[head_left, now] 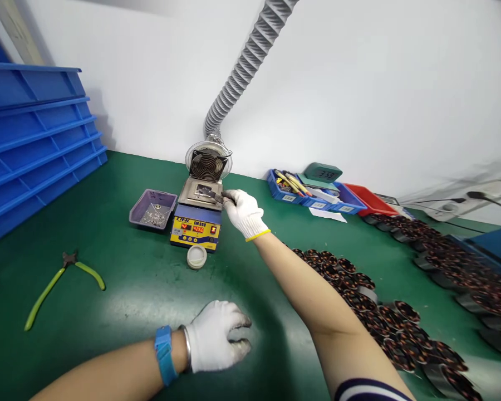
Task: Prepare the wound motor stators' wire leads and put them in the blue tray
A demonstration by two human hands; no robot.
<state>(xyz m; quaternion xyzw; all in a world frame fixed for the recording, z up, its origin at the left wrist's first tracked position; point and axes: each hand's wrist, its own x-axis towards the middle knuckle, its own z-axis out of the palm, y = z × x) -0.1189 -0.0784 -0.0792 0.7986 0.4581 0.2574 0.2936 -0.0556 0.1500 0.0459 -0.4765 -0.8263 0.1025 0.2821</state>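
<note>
My right hand [244,213], in a white glove, reaches out to the solder pot [197,218] and pinches a small dark tool [214,195] whose tip lies over the pot's metal top. My left hand [217,336], also gloved, rests on the green mat [142,289] near me, fingers loosely curled with nothing visible in them. A blue wrist strap and a metal bangle sit on that wrist. A small white round tin [196,257] stands just in front of the pot.
A grey tray of metal bits [153,209] sits left of the pot. Green-handled cutters [62,281] lie at left. Stacked blue crates [33,139] fill the far left. Several copper-wound stators [384,317] spread at right. A fume hose [242,67] hangs above; parts bins [317,197] stand behind.
</note>
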